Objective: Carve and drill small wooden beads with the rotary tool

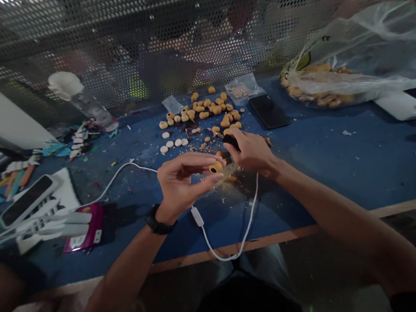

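Frame ctr: L hand (181,180) pinches tan piece (215,168), R hand (252,152) grips black handle (231,143). I guess piece light, stiff; hold sides.

A single head-worn camera faced forward and down from above the near side of the blue bench (333,169). Its wide view placed the left hand (181,181) and right hand (252,152) at close range near the centre, with the perforated panel (183,37) bounding the far side.
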A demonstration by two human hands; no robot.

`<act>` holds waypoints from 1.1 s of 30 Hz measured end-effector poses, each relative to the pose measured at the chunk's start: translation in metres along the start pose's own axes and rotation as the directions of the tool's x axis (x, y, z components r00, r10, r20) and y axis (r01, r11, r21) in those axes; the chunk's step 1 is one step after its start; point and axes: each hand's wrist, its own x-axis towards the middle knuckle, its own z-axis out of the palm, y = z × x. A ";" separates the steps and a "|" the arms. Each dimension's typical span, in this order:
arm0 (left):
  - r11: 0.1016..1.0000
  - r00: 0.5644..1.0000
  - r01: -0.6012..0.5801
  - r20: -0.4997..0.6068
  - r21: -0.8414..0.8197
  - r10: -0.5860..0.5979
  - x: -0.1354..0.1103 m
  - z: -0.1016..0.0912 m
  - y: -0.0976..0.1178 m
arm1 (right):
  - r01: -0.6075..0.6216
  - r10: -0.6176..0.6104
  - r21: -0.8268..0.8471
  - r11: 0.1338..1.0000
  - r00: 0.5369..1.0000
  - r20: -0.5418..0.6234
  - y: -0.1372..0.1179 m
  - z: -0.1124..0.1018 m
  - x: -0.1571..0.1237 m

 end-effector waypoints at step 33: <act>0.991 0.998 -0.065 -0.001 0.117 0.065 0.002 0.000 -0.002 | -0.011 0.011 -0.013 1.000 1.000 0.011 0.000 0.001 -0.001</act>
